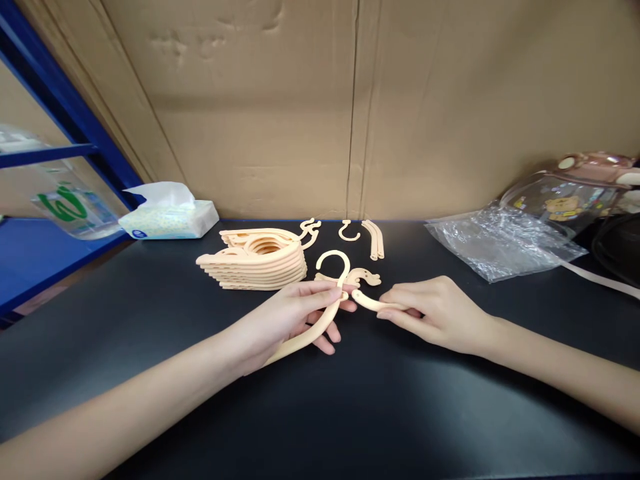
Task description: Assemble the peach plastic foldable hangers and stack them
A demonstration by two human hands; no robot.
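My left hand (305, 313) pinches a cream plastic hanger piece (310, 335), a hook joined to one curved arm that runs down along the palm. The hook (336, 256) curls upward above my thumb. In my right hand (435, 313) is a second curved hanger arm (369, 302), its holed end pointing at the joint of the hook piece, with a small gap between. Behind my left fingers lies another cream hanger part (364, 276), partly hidden. Beyond it on the black table are a loose hook (349, 231) and a few loose arms (373, 240).
A stack of folded cream hangers (255, 267) stands left of centre. Behind it are a tissue pack (170, 213) and a blue frame (65, 100). On the right lie a clear plastic bag (495, 243) and a transparent container with a bear picture (560, 200). Cardboard (250, 120) forms the back wall.
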